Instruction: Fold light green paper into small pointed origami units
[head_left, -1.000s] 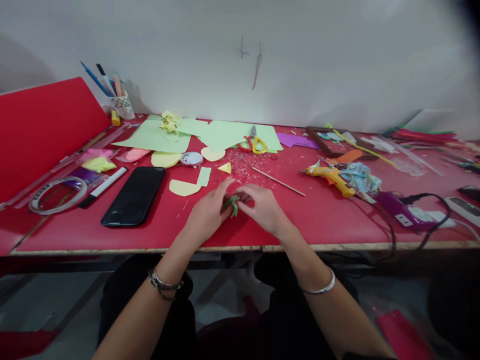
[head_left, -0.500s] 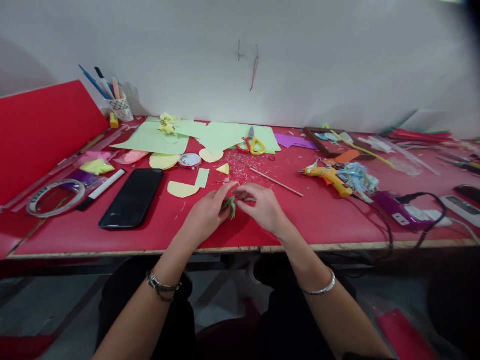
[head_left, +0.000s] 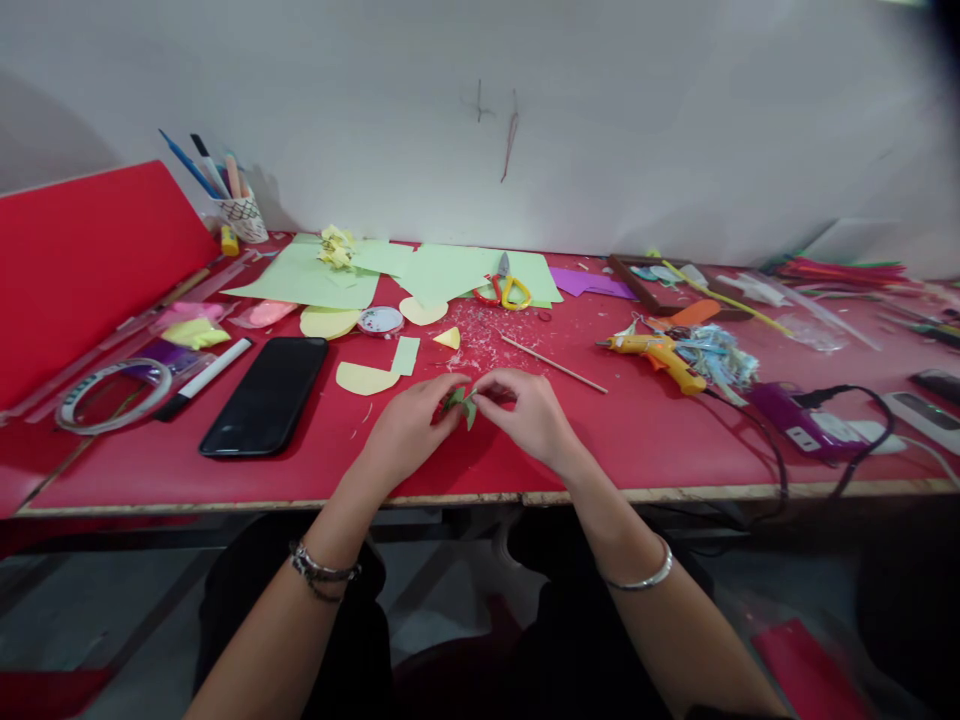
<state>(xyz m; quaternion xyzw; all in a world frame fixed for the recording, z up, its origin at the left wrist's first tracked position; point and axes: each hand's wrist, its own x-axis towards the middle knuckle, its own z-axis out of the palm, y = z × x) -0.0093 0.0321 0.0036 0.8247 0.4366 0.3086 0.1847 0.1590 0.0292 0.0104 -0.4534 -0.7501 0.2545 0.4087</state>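
Over the red tabletop near its front edge, my left hand (head_left: 411, 425) pinches a small green leaf-like piece (head_left: 469, 412), partly hidden by the fingers. Close on its right, my right hand (head_left: 529, 415) has thumb and forefinger pressed together at the edge of the same piece. Just beyond the hands lie a pale green paper rectangle (head_left: 405, 356), a rounded cream paper piece (head_left: 366, 378) and a small yellow wedge (head_left: 448, 339). A thin wooden stick (head_left: 553, 364) rests to the right, beside scattered paper shreds (head_left: 491, 335).
A black phone (head_left: 266, 397), a marker (head_left: 204, 378) and a tape roll (head_left: 112, 396) lie at left. Scissors (head_left: 502, 285) rest on green sheets (head_left: 442, 268). A yellow glue gun (head_left: 656, 358) and a purple power strip (head_left: 799, 420) with cables stand at right.
The green piece has turned and shows a flatter, leaf-shaped side below the fingers. My right fingertips have closed onto its edge; both hands stay nearly in place.
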